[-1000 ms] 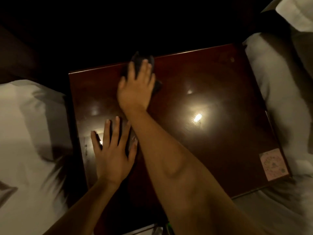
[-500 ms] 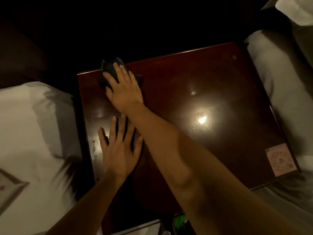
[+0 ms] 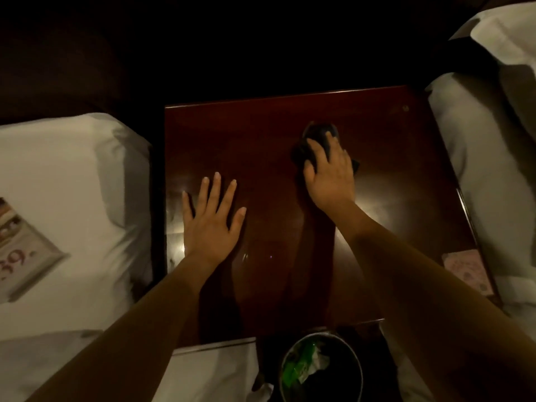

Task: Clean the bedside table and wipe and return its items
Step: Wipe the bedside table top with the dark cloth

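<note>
The dark glossy wooden bedside table (image 3: 261, 132) fills the middle of the view. My right hand (image 3: 329, 175) presses a dark cloth (image 3: 317, 133) flat on the table's right half, fingers curled over it. My left hand (image 3: 210, 217) lies flat on the table's left side with its fingers spread and holds nothing. A pale pink card or sticker (image 3: 467, 269) sits at the table's near right corner.
White bedding (image 3: 66, 175) lies to the left with a framed card (image 3: 20, 245) on it. More white bedding (image 3: 487, 146) lies to the right. A round bin (image 3: 322, 369) with green and white litter stands below the table's front edge. The back is dark.
My right hand has swept the cloth from the table's back left corner across to the right half. My left hand has stayed flat on the left side. The view shifted right.
</note>
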Available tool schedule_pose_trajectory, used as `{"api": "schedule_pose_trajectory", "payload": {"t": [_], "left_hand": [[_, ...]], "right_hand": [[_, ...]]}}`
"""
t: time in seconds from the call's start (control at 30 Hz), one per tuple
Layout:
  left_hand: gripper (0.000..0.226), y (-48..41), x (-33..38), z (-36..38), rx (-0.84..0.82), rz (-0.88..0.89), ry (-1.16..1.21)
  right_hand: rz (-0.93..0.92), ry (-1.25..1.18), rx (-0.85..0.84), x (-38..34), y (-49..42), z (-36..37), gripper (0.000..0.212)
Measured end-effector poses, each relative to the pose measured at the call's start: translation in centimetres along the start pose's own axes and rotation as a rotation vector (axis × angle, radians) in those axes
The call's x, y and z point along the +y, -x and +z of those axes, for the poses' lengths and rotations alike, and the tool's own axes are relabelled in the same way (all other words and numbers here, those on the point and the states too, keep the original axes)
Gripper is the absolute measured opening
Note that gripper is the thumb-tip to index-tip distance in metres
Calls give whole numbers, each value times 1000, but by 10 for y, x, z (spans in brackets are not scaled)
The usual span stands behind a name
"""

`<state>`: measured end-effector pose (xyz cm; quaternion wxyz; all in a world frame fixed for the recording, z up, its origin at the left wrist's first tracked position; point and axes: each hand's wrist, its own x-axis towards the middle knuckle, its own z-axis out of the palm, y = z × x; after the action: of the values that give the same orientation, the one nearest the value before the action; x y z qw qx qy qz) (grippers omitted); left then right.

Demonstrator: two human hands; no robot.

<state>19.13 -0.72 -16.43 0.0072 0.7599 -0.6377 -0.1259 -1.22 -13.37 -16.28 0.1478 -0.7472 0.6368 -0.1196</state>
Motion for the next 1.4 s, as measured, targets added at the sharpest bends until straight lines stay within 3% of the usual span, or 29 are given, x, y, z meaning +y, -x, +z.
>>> {"api": "schedule_pose_trajectory", "payload": {"t": [0.37,0.63,1.2,1.3,1.4], "left_hand": [[65,100,16,25,42,-115,28],[62,103,14,32,75,-109,66],[68,117,-5,35,109,-91,73],[65,116,-4,31,140,-100,165],[63,114,-6,24,196,-139,418]], "right_hand": [[3,-14,48,-7,122,10,47],[34,10,81,-26,121,20,48],[-302,-31,-146,-91,27,46,48],[-400,-62,-171,-96,52,46,49],[-489,-82,-191,-105,95,46,49]]}}
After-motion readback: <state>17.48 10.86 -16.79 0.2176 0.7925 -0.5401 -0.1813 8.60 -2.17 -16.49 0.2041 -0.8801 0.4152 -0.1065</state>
